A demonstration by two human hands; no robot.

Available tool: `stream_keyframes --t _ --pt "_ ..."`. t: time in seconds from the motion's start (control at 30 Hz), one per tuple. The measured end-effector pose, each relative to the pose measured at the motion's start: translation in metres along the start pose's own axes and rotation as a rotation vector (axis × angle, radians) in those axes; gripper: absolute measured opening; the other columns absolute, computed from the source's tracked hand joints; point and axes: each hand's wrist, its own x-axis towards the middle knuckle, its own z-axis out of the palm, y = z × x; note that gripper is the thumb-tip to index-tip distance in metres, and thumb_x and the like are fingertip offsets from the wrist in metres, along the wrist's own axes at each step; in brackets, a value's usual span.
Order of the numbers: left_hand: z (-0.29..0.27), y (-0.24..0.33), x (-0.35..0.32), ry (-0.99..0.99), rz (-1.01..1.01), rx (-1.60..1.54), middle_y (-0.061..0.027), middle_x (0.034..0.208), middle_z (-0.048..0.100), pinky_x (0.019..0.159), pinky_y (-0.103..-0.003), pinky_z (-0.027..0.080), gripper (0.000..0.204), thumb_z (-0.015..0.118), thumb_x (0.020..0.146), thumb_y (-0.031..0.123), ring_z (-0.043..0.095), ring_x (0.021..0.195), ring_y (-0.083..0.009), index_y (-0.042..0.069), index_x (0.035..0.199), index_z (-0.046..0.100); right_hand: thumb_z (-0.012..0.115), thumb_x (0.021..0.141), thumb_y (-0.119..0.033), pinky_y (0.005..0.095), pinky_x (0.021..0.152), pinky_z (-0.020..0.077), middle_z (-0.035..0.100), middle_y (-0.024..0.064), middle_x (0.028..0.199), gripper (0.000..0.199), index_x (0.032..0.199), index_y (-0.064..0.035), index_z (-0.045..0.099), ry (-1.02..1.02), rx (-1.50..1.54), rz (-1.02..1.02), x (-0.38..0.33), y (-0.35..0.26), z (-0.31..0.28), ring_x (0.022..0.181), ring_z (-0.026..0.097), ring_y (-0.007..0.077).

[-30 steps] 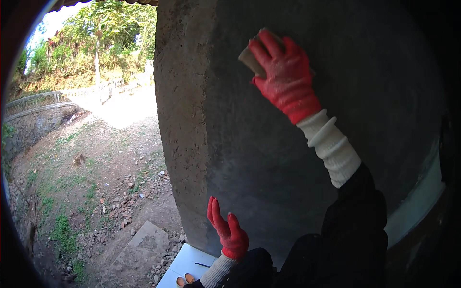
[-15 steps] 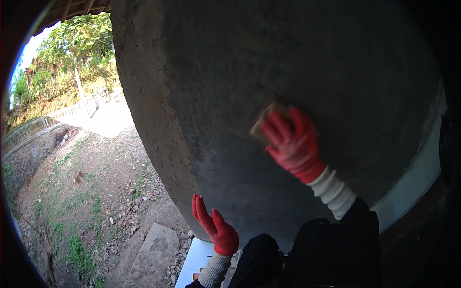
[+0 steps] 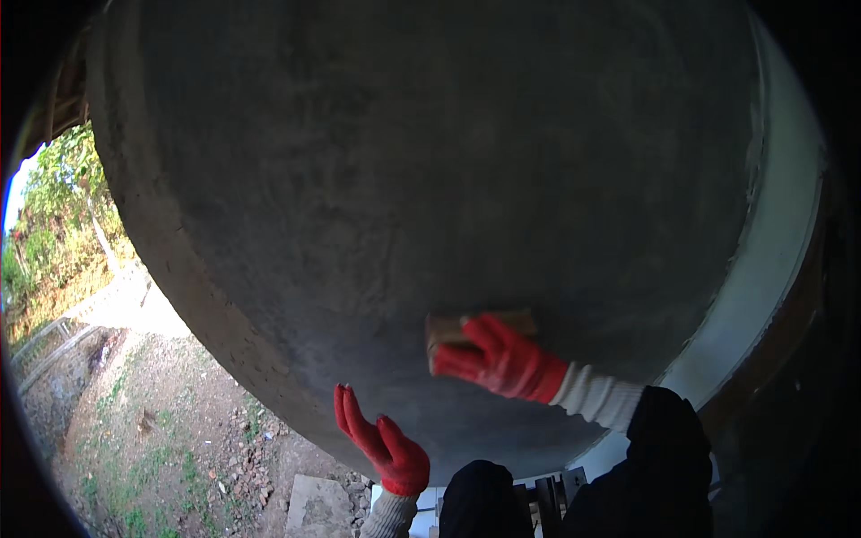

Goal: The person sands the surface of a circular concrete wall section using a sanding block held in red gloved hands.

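A dark grey plastered wall (image 3: 404, 179) fills most of the picture, smooth in parts and mottled to the left. My right hand (image 3: 507, 363), in a red-coated glove with a white cuff, grips a brown rectangular block (image 3: 439, 332) against the wall's lower part. Whether the block is wood or sponge I cannot make out. Lower left, my left hand (image 3: 392, 455), gloved the same way, is raised with its fingers stretched and nothing in it. It is close to the wall; whether it touches I cannot tell.
Along the right runs a pale strip (image 3: 717, 350) with a brown band (image 3: 762, 341) beside it. The wall's rough edge (image 3: 197, 269) curves down the left. Beyond it lie stony ground (image 3: 179, 430), a concrete slab (image 3: 318, 507) and trees (image 3: 58, 197). Dark slats (image 3: 543, 502) show by my knees.
My right hand has moved down and slightly left with the block, and has turned so its fingers point left. The view has shifted right. My left hand stays raised and open.
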Motion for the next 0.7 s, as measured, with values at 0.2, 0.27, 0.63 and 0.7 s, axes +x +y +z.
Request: stream_keyframes --t 0.2,0.27,0.63,0.7 --pt "0.03 -0.011 0.006 -0.007 0.133 0.057 -0.023 0.151 0.026 0.114 -0.046 0.02 0.05 0.037 0.094 0.004 0.027 0.14 -0.0352 -0.006 0.143 0.031 0.075 0.073 -0.029 0.0516 0.1 0.0386 0.04 0.0235 0.138 0.073 0.134 -0.0043 0.045 0.281 -0.12 1.156 -0.094 0.207 -0.088 0.121 0.042 0.0468" --pt "0.057 0.002 0.013 -0.074 0.244 0.001 -0.0256 0.152 0.022 0.115 -0.048 0.018 0.055 0.038 0.09 0.001 0.023 0.141 -0.0384 -0.007 0.144 0.027 0.073 0.076 -0.027 0.0504 0.101 0.0379 0.037 0.025 0.141 0.071 0.136 -0.0034 0.043 0.401 -0.085 1.357 -0.125 0.229 -0.106 0.122 0.041 0.0468" --pt "0.146 0.005 0.052 -0.183 0.852 0.323 -0.0226 0.154 0.02 0.113 -0.061 0.012 0.065 0.051 0.087 0.006 0.016 0.142 -0.046 -0.002 0.146 0.027 0.071 0.079 -0.036 0.0512 0.105 0.0336 0.046 0.0162 0.133 0.071 0.141 -0.015 0.042 -0.167 0.072 0.796 -0.152 0.087 -0.088 0.127 0.041 0.0364" --pt "0.132 -0.009 0.07 -0.087 0.927 0.532 -0.0216 0.155 0.02 0.113 -0.061 0.01 0.064 0.05 0.09 0.012 0.014 0.143 -0.0445 0.0 0.148 0.025 0.071 0.078 -0.028 0.0519 0.104 0.0339 0.044 0.0199 0.132 0.075 0.141 -0.0064 0.037 0.128 -0.181 1.133 -0.181 0.129 -0.089 0.122 0.043 0.0395"
